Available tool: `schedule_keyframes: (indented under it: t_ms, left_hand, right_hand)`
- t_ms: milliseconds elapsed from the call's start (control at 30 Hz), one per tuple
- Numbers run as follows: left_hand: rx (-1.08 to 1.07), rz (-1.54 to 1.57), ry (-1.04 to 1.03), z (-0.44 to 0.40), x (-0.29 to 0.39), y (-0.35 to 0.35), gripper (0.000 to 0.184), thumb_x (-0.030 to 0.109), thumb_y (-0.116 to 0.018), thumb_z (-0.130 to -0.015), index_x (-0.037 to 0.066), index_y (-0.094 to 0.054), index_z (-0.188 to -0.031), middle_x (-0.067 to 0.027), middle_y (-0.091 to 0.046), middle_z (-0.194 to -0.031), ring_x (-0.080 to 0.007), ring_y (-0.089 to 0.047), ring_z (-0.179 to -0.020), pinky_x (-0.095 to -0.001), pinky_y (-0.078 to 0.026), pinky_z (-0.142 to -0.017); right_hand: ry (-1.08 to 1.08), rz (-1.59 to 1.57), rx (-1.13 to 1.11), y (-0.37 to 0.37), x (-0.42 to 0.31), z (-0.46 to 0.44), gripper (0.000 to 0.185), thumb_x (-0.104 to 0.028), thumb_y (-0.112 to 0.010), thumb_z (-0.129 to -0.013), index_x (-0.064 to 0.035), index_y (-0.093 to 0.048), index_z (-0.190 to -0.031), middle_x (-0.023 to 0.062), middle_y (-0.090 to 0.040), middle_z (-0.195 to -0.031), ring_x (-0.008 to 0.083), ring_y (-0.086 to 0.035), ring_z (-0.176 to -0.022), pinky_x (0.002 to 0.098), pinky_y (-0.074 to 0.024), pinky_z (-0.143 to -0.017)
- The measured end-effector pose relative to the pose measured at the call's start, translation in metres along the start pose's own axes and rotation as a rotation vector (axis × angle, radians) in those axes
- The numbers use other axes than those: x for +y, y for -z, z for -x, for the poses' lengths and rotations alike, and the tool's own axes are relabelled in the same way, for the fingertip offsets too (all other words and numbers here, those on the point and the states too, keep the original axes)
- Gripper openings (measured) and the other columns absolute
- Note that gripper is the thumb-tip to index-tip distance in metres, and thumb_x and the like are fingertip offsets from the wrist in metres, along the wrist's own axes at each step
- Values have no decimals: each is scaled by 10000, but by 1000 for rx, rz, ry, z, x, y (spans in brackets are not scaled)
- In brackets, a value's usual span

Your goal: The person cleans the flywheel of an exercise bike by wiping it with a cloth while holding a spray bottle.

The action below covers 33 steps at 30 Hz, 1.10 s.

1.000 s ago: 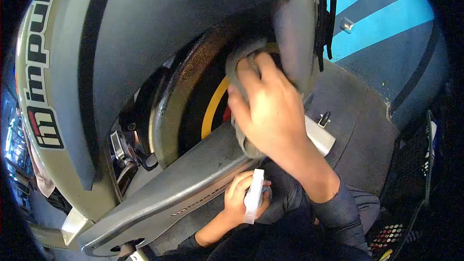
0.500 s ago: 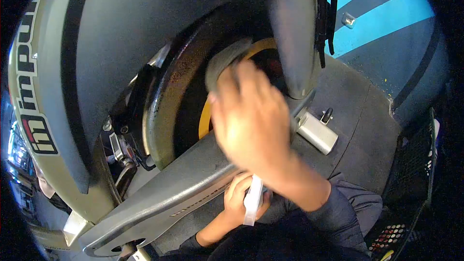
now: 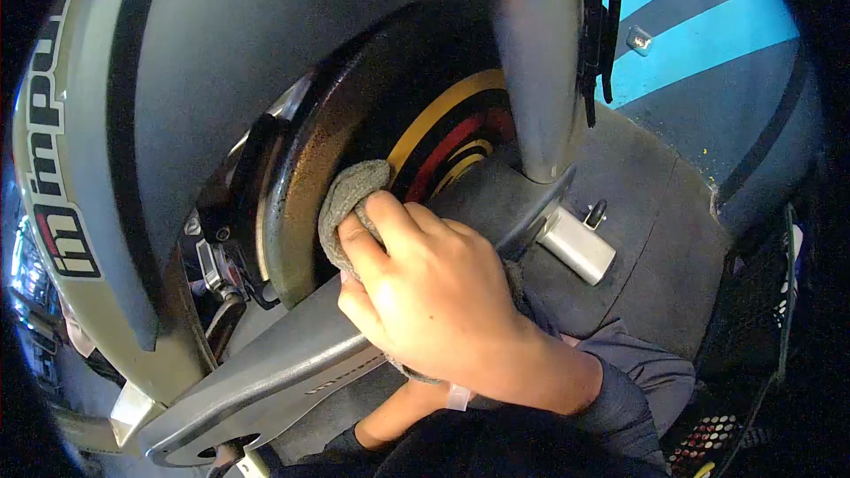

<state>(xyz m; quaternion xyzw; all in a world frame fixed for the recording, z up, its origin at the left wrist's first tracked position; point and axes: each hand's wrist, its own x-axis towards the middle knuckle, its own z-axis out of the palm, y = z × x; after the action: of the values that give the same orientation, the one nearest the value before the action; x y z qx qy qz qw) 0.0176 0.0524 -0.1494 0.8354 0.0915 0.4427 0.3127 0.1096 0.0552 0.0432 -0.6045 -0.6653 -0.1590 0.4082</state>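
My right hand (image 3: 443, 301) is closed on a grey cloth (image 3: 350, 204), its bunched end against the lower face of an exercise bike's flywheel (image 3: 438, 124). Yellow and red rings mark the dark wheel, and its rim looks brownish and speckled. Behind the right wrist, my left hand (image 3: 425, 394) is mostly covered. A white translucent plastic object (image 3: 459, 397) juts out beside it; its full shape is hidden. Just below the cloth runs the bike's grey side cover (image 3: 301, 354).
A curved grey frame (image 3: 75, 177) with lettering rises at the left. A silver pedal-like block (image 3: 577, 243) sticks out right of the cover. Black cables (image 3: 589, 35) hang near a blue-striped surface (image 3: 691, 26). A dark mesh basket (image 3: 757, 301) stands at the far right.
My right hand has swept down and left with the cloth, from the upper wheel face to near the side cover. More coloured rings show, and my left hand is now largely covered.
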Motion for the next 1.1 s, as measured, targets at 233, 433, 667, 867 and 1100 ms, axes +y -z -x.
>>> schedule_keyframes:
  t_ms: [233, 433, 667, 867, 1100]
  left_hand:
    - [-21, -14, 112, -7, 9, 12, 525, 16, -736, -604, 8, -544, -1093, -135, -649, -966, -290, -633, -854, -354, -518, -766]
    - [69, -6, -17, -43, 35, 20, 500, -6, -726, -612, 9, -544, -1077, -134, -644, -963, -282, -636, -869, -351, -524, -761]
    - [91, -25, 16, -43, 37, 20, 493, 33, -761, -611, 10, -554, -1058, -145, -637, -944, -286, -644, -831, -342, -523, -719]
    - [52, 2, 14, -23, 16, 16, 540, 104, -813, -579, 7, -568, -1049, -166, -631, -969, -319, -638, -838, -362, -513, -708]
    - [81, -28, 4, -45, 38, 22, 546, 54, -770, -596, 5, -543, -1090, -164, -616, -1000, -298, -638, -852, -361, -518, -745]
  right_hand:
    - [-103, 32, -17, 11, 9, -2, 264, -183, -622, -740, -21, -634, -949, 118, -511, -839, 277, -569, -744, 388, -501, -631]
    - [-362, 253, 109, 5, 59, -13, 196, -157, -568, -797, 0, -610, -906, 174, -569, -874, 360, -614, -742, 448, -498, -662]
    - [-59, 111, 56, 10, 38, -2, 237, -240, -631, -724, -20, -642, -811, 101, -575, -795, 260, -610, -731, 387, -492, -613]
    - [-71, 169, 10, 4, 15, 2, 229, -242, -648, -700, -34, -654, -795, 71, -570, -795, 225, -571, -734, 358, -438, -605]
    - [-194, 190, 68, 3, 37, -4, 206, -190, -596, -755, 1, -624, -825, 128, -551, -813, 297, -595, -749, 405, -500, -651]
